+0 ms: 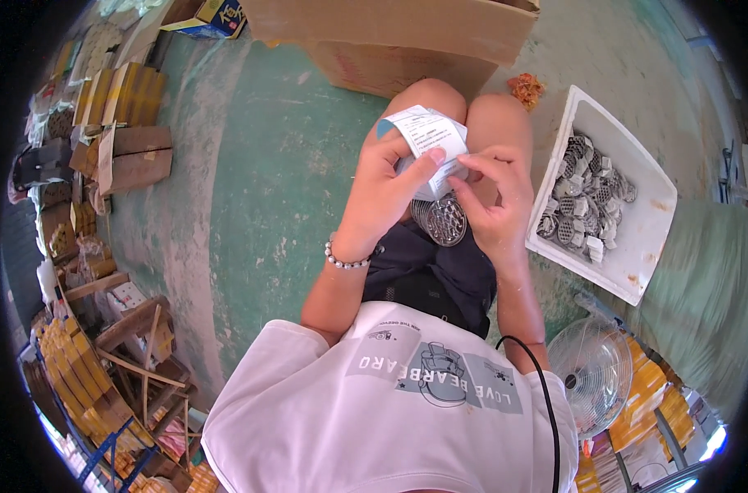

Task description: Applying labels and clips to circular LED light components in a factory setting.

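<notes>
The white printed labels [430, 131] are located above the person's lap, directly over a stack of round patterned metal pieces [446, 222]. The left hand [384, 191] grips the labels, thumb on the upper face. The right hand [504, 197] is positioned at their right edge, index finger and thumb narrowly spaced; whether these fingers grip cannot be determined. A white bin [649, 234] containing similar metal pieces stands right of the knees. A cardboard box [390, 23] stands ahead on the green floor [267, 164].
</notes>
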Tool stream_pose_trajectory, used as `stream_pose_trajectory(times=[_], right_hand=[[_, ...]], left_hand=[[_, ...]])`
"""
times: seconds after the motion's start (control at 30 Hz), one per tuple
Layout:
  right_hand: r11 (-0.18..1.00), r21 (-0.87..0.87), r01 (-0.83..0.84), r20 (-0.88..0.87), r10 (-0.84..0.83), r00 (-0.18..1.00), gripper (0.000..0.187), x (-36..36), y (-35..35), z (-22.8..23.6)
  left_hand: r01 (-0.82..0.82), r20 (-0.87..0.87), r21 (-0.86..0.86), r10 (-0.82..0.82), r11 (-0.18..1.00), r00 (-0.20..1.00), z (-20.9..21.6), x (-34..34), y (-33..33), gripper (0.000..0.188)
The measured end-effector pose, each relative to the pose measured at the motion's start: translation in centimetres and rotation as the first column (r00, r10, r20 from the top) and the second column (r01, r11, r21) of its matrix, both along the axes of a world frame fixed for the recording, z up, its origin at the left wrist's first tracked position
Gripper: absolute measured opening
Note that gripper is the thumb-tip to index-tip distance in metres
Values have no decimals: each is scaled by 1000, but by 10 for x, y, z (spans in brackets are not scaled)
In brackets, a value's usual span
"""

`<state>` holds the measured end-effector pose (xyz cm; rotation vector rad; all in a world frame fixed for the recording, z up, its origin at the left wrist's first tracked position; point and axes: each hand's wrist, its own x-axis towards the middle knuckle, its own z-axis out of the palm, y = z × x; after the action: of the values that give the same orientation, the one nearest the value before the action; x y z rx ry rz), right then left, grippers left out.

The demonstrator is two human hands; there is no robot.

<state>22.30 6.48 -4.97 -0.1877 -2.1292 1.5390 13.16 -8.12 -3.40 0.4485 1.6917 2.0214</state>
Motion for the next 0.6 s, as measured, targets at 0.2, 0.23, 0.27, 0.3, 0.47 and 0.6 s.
stream_pose_trajectory(times=[0.2, 0.23, 0.27, 0.3, 0.47, 0.6], right_hand=[[990, 142, -16, -14, 18, 1000, 29, 1, 1, -2], [978, 208, -26, -26, 32, 999, 29, 1, 4, -3], [978, 208, -25, -24, 31, 999, 29, 1, 6, -1], [972, 231, -43, -31, 52, 998, 27, 0, 8, 1], [948, 301, -98, 54, 85, 995, 22, 1, 15, 13], [937, 317, -148, 126, 113, 986, 20, 5, 22, 16]], left_hand=[[51, 194, -63, -38, 997, 980, -10, -7, -11, 28], [53, 195, -63, -40, 997, 980, -8, -7, -10, 28], [61, 180, -72, -47, 996, 983, -5, -6, -8, 28], [69, 163, -81, -55, 994, 985, -4, -6, -7, 28], [87, -18, -175, -91, 981, 996, -6, -7, -5, 26], [73, -158, -238, -112, 969, 981, -4, -5, 0, 26]])
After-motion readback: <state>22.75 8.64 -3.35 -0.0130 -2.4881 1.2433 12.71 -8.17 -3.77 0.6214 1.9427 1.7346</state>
